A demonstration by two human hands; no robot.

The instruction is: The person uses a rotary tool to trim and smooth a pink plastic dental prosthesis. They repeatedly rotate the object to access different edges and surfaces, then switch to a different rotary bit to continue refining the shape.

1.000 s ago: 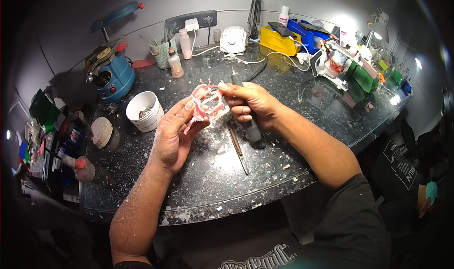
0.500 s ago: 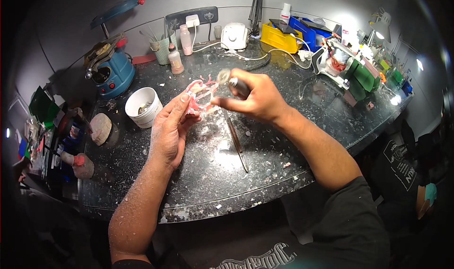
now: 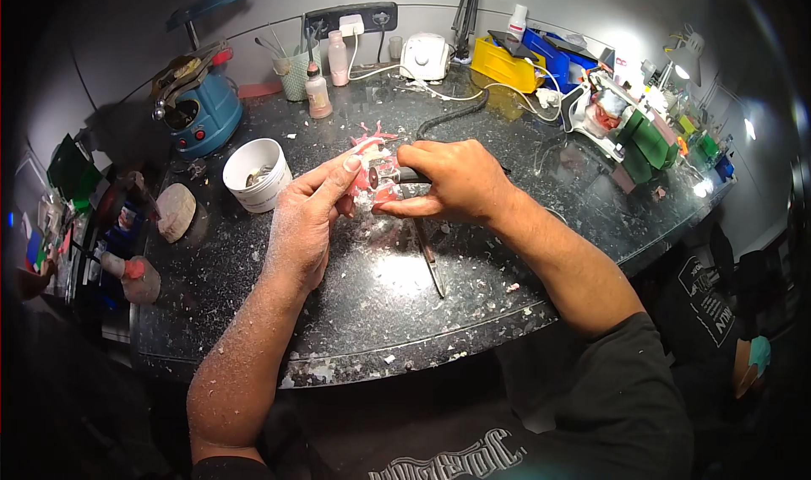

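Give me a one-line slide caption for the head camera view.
Over a littered dark bench, the left hand holds a pink-and-white piece, the right hand a dark handheld tool.

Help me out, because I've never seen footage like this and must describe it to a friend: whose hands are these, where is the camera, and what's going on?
There is no machine arm here: these are a person's own bare hands. The pictures come from a wide fisheye camera worn on that person's head, looking down, so straight edges bend.

The left hand holds an openwork pink and white piece. The right hand grips a dark handheld tool, its end close to the piece.

On the speckled dark worktop are a white tub, a pale block, a slim pointed tool and, farther back, a blue machine and a yellow bin.
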